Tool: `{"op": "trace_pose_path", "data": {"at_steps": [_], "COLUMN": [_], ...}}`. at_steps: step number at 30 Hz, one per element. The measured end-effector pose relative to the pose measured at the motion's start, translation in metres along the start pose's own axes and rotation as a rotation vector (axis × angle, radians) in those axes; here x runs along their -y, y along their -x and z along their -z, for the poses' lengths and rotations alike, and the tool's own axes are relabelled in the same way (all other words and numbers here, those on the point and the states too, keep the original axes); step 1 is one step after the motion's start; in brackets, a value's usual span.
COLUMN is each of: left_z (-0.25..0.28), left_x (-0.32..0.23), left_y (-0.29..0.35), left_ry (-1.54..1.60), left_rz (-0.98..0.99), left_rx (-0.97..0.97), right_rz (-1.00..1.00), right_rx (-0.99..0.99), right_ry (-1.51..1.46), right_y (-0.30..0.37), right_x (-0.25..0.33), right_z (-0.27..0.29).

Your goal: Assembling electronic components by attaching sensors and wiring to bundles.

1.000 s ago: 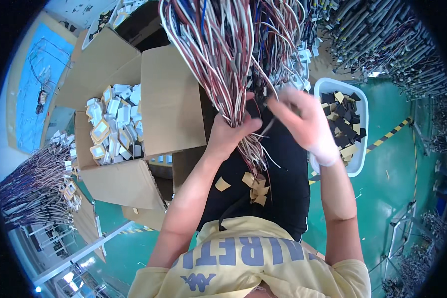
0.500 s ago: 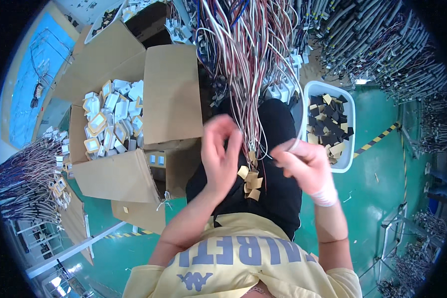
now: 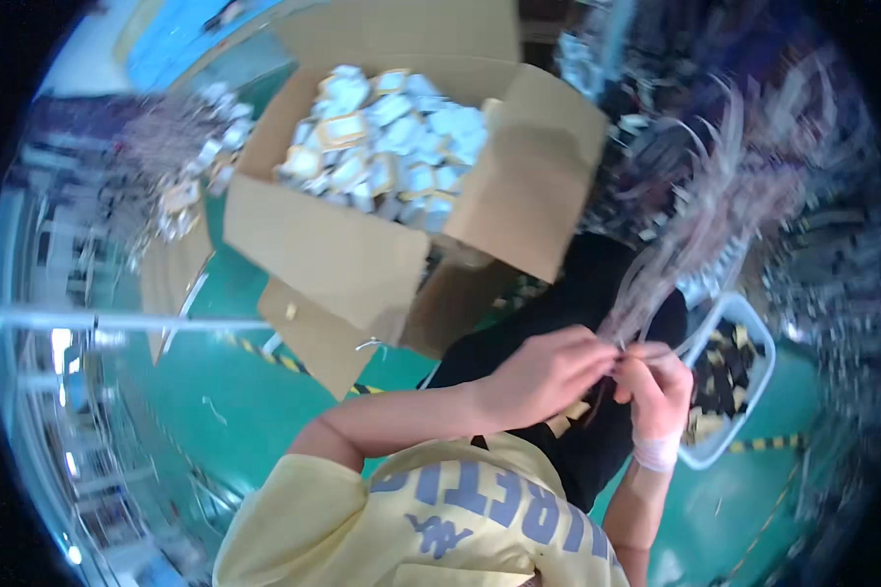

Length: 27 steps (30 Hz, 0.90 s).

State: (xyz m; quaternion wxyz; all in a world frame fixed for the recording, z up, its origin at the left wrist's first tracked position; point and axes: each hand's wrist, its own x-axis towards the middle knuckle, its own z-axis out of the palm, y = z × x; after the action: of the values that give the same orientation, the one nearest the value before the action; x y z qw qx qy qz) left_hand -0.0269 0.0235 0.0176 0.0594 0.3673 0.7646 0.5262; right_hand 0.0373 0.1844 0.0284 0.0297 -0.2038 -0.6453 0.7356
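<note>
Over my lap, my left hand (image 3: 550, 377) and my right hand (image 3: 656, 386) meet with fingertips nearly touching. Both are closed in a pinch at a thin white wire that loops beside my right hand; the exact spot they grip is tiny and blurred. A bundle of white and reddish wires (image 3: 690, 230) runs down across my thighs to just above the fingers. Below the hands, a few tan paper-like pieces (image 3: 560, 425) lie on my dark trousers, partly hidden by my left hand. A white band wraps my right wrist.
Left of my legs stands an open cardboard box (image 3: 323, 259) filled with white plastic housings (image 3: 392, 137). A white bin (image 3: 754, 391) of black and tan pieces is right of my knee. Wire bundles (image 3: 132, 147) hang at far left, and more crowd the right side.
My view has swung left, so everything sits further right and blurs. My left hand, loosely open and apart before, has come together with my right hand at the wire.
</note>
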Motion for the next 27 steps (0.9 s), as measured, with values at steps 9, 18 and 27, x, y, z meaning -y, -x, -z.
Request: {"op": "trace_pose_path", "data": {"at_steps": [9, 18, 27], "left_z": [0.171, 0.293, 0.049], "left_x": [0.129, 0.304, 0.035], "left_y": [-0.086, -0.052, -0.022], "left_ry": [-0.367, -1.252, 0.368], "left_rz": [0.421, 0.510, 0.258], "left_rx": [-0.274, -0.313, 0.010], "right_rz": [-0.074, -0.011, -0.176], "right_rx": [-0.052, 0.033, 0.128], "right_ry": [0.108, -0.071, -0.557], "right_y": [-0.017, -0.024, -0.012], "right_x": [-0.012, -0.009, 0.005], "right_z": [0.033, 0.027, 0.018]}}
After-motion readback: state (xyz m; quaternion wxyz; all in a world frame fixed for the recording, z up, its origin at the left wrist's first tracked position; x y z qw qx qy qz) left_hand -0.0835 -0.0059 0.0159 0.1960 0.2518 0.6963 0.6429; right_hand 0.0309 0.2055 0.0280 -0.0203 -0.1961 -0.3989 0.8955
